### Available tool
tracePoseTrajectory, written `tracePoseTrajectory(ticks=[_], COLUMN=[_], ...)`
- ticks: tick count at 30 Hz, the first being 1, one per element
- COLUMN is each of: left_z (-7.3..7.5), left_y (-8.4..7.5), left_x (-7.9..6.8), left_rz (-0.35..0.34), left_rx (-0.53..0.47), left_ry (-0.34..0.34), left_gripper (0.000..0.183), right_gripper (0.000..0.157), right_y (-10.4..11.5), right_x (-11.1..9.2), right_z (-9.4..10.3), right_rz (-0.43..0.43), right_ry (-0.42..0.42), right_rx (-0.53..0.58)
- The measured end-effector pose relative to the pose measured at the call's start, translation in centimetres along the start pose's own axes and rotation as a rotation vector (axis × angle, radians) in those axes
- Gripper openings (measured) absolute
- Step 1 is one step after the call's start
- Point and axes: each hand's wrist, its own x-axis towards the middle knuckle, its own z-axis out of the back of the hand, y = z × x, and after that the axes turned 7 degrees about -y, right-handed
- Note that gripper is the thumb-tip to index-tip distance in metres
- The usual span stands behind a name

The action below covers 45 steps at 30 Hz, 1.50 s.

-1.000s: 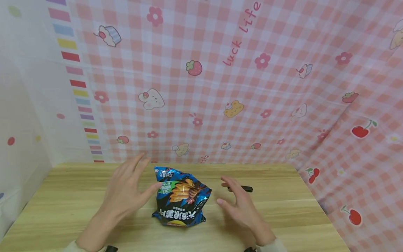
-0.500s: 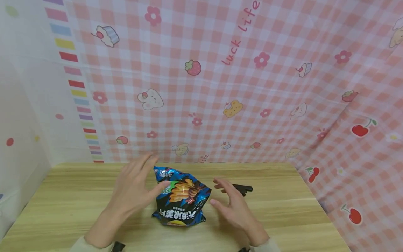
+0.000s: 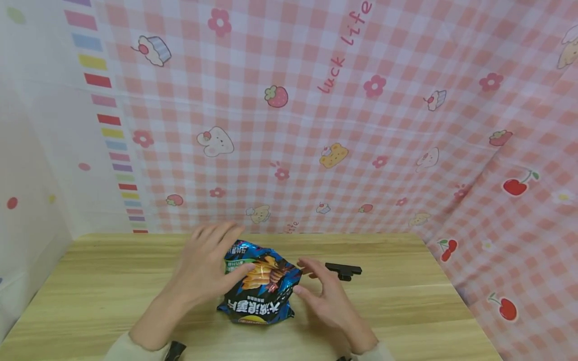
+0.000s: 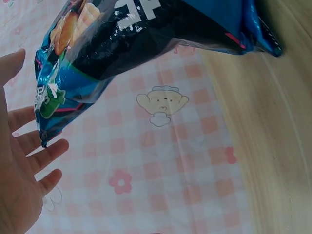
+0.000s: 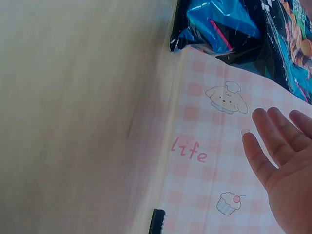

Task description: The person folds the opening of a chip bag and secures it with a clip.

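Note:
A blue-and-black snack bag (image 3: 262, 291) with a picture of fries lies on the wooden table (image 3: 90, 281). My left hand (image 3: 212, 263) is spread at the bag's left top corner, its thumb lying over the bag's face. My right hand (image 3: 318, 291) reaches the bag's right edge with fingers nearly straight. In the left wrist view the bag (image 4: 146, 39) fills the top, with the left hand's fingers (image 4: 46, 153) spread right beside its corner. In the right wrist view the bag (image 5: 229, 24) is above the straight fingers (image 5: 273, 141), with a gap between them.
A small black object (image 3: 344, 271) lies on the table just behind my right hand, and shows as a black object (image 5: 157, 222) in the right wrist view. Pink checked cloth (image 3: 316, 125) walls the back and right; a white cloth with coloured stripes hangs at the left.
Both hands have closed in on the bag from either side. The left thumb now lies over the bag, and the right fingers have reached its right edge. The bag has not moved.

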Motion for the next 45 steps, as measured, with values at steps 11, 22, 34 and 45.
tracePoseTrajectory(ticks=[11,22,34,45], left_z=[-0.8,-2.2,-2.8,-3.4], left_y=[-1.8,-3.3,-3.6,-3.4], left_x=[1.6,1.7,1.5,1.2], left_rz=[0.017,0.002,0.005,-0.015], left_rx=[-0.064,-0.111,-0.148,-0.144], left_ry=[0.074,0.052,-0.026,-0.107], left_gripper=[0.056,0.03,0.026,0.016], right_gripper=[0.048,0.039,0.017,0.006], right_y=[0.3,0.9,0.6,0.6], right_x=[0.0,0.1,0.2,0.3], right_z=[-1.2,-1.6,-2.0,-1.9], right_rz=[-0.028,-0.076,-0.091,-0.082], right_ry=[-0.042,-0.092,-0.18,-0.218], right_rx=[0.078,0.151,0.204,0.229])
